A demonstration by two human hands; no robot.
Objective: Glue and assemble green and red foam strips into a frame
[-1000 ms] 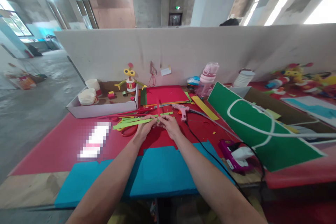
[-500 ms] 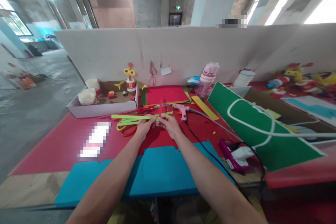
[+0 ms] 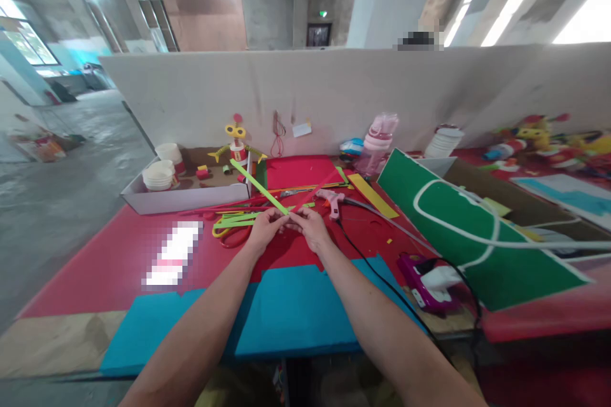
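Close together over the red table cover, my left hand (image 3: 265, 229) and my right hand (image 3: 309, 226) pinch two paper strips where their ends meet. The bright green strip (image 3: 260, 187) slants up to the left from the fingertips. A red strip (image 3: 315, 189) slants up to the right. Other green strips (image 3: 233, 221) lie left of my left hand, over yellow-and-red scissors handles (image 3: 229, 238). A pink glue gun (image 3: 333, 200) rests just beyond my right hand. The fingers hide the joint of the strips.
Blue foam pieces (image 3: 291, 311) lie at the front edge. A white tray (image 3: 191, 198) with paper cups stands back left. At right are a purple power strip (image 3: 424, 286), a green board (image 3: 477, 235) and a black cable. A pink bottle (image 3: 379, 143) stands behind.
The green strip has swung from nearly level to slanting up left. The red strip, upright before, now leans to the right. Both hands have stayed nearly in place.
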